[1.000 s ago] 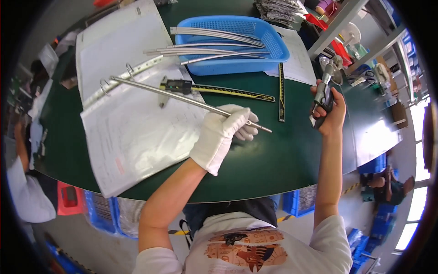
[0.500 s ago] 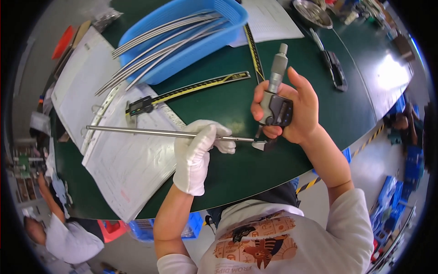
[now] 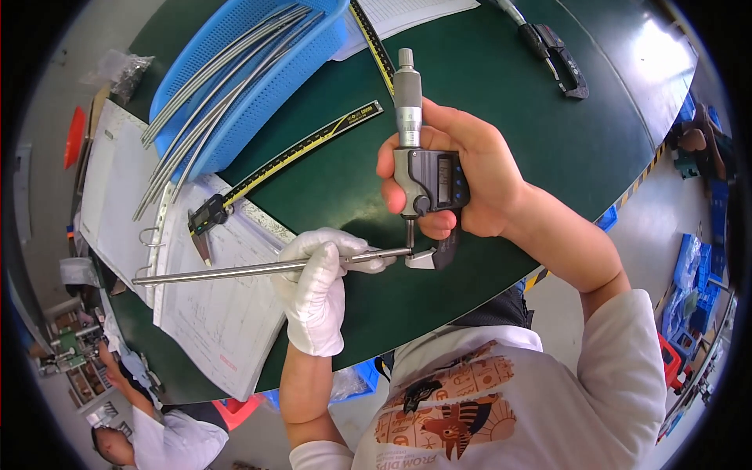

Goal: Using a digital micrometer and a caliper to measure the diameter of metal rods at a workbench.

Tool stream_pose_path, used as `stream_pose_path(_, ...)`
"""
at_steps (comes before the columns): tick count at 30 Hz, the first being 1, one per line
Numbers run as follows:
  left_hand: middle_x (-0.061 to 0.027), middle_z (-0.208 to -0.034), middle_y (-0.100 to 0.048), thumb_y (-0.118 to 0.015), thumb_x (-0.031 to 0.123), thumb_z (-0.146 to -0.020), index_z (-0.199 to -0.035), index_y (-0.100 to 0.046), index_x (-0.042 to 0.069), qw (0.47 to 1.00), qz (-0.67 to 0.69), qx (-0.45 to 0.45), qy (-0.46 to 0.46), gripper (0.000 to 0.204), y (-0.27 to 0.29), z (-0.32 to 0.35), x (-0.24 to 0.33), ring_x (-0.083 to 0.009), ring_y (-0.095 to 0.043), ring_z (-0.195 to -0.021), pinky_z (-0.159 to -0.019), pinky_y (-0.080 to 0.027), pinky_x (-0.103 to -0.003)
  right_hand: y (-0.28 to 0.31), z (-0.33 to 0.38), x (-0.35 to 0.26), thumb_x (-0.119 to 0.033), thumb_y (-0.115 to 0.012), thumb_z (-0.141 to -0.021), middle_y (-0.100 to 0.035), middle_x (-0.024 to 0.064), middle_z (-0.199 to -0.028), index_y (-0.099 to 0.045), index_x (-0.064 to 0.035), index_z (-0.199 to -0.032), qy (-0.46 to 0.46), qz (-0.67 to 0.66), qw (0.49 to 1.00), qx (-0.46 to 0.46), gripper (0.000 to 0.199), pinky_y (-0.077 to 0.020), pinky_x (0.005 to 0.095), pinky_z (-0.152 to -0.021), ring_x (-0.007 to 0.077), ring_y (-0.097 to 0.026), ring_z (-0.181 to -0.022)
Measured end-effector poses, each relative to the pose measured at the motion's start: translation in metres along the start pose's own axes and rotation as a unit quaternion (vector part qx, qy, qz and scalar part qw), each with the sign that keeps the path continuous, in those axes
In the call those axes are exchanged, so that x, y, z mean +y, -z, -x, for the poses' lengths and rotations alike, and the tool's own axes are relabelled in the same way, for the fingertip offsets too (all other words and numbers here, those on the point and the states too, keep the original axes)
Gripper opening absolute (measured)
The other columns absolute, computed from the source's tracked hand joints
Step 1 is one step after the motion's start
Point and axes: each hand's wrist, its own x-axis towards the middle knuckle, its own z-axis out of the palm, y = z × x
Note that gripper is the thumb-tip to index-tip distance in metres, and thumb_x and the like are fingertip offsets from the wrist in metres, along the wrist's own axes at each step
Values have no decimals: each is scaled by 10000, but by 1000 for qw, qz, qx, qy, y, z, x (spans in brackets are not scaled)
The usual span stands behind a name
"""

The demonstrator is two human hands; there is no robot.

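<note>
My left hand point(image 3: 316, 291), in a white glove, is closed around a thin metal rod point(image 3: 211, 274) that points out to the left. The rod's right end sits at the measuring gap of a digital micrometer point(image 3: 429, 184), by the spindle and anvil. Whether both faces touch the rod I cannot tell. My bare right hand point(image 3: 482, 168) grips the micrometer by its frame, with the thimble pointing away from me. A digital caliper point(image 3: 210, 215) lies beyond my left hand, over the papers, its scale reaching right across the green table.
A blue plastic basket point(image 3: 235, 137) at the back left holds several long metal rods point(image 3: 223, 94). A ring binder with papers point(image 3: 211, 333) lies at left. A second micrometer point(image 3: 558, 59) rests at the far right of the green table point(image 3: 533, 117). Another person point(image 3: 168, 435) is at lower left.
The micrometer has turned more upright, and its gap now lies over the rod's right end. The rod's left end has tilted nearer to me. The whole view has shifted.
</note>
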Motion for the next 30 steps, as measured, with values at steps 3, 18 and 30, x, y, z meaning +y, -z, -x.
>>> stream_pose_path(3, -139, -660, -544, -477, 214, -832, -797, -503, -13, 1000, -16, -2, 5, 231, 1, 0, 1, -237, -554, -589, -587, -474, -382, -3, 0, 1, -475, -210, -854, -572, 125, -668, -519, 6, -845, 3, 12, 1000, 7, 573, -357, 246, -380, 145, -416, -378)
stream_pose_path(18, -130, -702, -521, -473, 195, -832, -782, -505, -19, 1000, -11, -14, -17, 223, -1, -1, 2, -228, -533, -590, -565, -451, -374, -3, 0, 0, -501, -253, -831, -571, 132, -666, -518, 15, -848, 9, 22, 1000, 18, 581, -363, 230, -388, 147, -430, -382)
stream_pose_path(30, -152, -730, -575, -512, 172, -810, -784, -542, -55, 999, 18, -31, -13, 231, 5, -3, 0, -219, -591, -632, -607, -489, -310, -8, -1, 3, -527, -314, -832, -576, 142, -640, -543, 7, -797, 32, 88, 994, 57, 582, -362, 203, -326, 127, -429, -345)
